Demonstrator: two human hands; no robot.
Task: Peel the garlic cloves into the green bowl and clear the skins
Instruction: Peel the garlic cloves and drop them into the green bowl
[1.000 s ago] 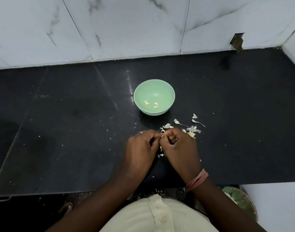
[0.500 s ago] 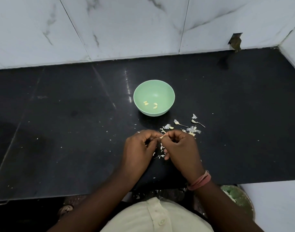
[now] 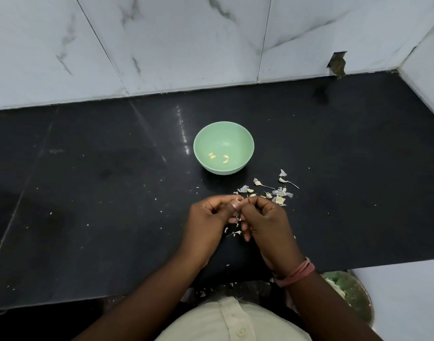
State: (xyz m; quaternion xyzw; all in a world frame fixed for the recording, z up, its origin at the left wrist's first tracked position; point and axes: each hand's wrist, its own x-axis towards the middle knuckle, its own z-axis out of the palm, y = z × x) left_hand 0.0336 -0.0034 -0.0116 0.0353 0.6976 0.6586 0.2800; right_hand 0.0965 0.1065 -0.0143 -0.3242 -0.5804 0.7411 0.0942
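The green bowl (image 3: 245, 140) stands on the black counter, with a few peeled garlic cloves (image 3: 225, 159) lying inside. In front of it my left hand (image 3: 208, 225) and my right hand (image 3: 270, 225) meet fingertip to fingertip, both pinching one small garlic clove (image 3: 238, 199) that is mostly hidden by the fingers. Loose garlic skins and stems (image 3: 276, 191) lie scattered to the right of the bowl, just beyond my right hand. More skin flakes (image 3: 234, 233) lie on the counter under my hands.
A white marble-tiled wall (image 3: 186, 45) backs the black counter (image 3: 88, 193), and another wall closes it at the far right. Below the counter's front edge at the right sits a green container (image 3: 346, 294) holding scraps. Tiny skin specks dot the counter.
My hands have opened up slightly while still working the clove between the fingertips. A few more skin flakes lie beneath them.
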